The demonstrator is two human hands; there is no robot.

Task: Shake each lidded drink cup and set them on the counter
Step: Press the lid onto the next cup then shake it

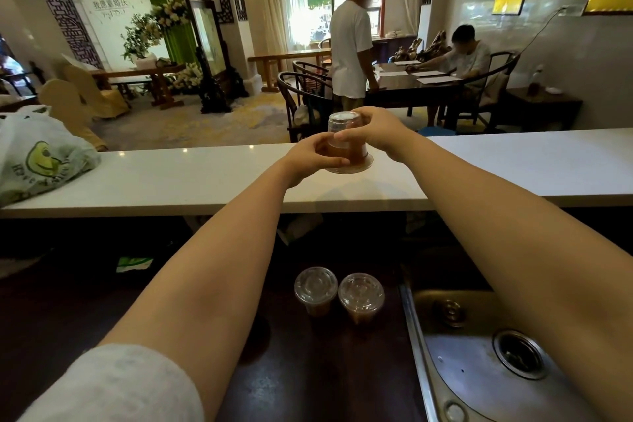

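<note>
A clear lidded cup (346, 144) of brown drink is upside down, lid end down, held just above the white counter (171, 178). My left hand (311, 158) grips its lower part near the lid. My right hand (373, 128) wraps the upper part and the cup's base. Two more lidded cups of brown drink stand upright side by side on the dark lower worktop, one on the left (315, 289) and one on the right (361, 296), between my forearms.
A white plastic bag (41, 158) with a green smiley lies on the counter's left end. A steel sink (479, 353) sits at the lower right. Beyond the counter, one person stands and another sits at a dark table (411, 86) with chairs.
</note>
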